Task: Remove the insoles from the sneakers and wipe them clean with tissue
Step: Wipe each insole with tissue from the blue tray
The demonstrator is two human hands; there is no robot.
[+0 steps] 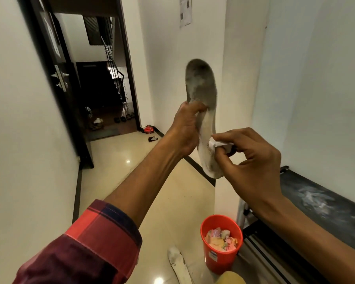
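Observation:
A dirty white insole (202,87) is held upright in front of me, its toe end grey and pointing up. My left hand (186,128) grips it around the middle, fingers curled over its left edge. My right hand (252,158) pinches a crumpled white tissue (218,144) and presses it against the lower part of the insole near the heel. A second insole (178,265) lies flat on the floor at the bottom of the view. No sneakers can be made out nearby.
A red bucket (213,261) with crumpled waste stands on the tiled floor beside the second insole. A dark bench or rack (320,203) runs along the right wall. An open dark door (55,83) leads to a stairwell with footwear (124,117) on its floor.

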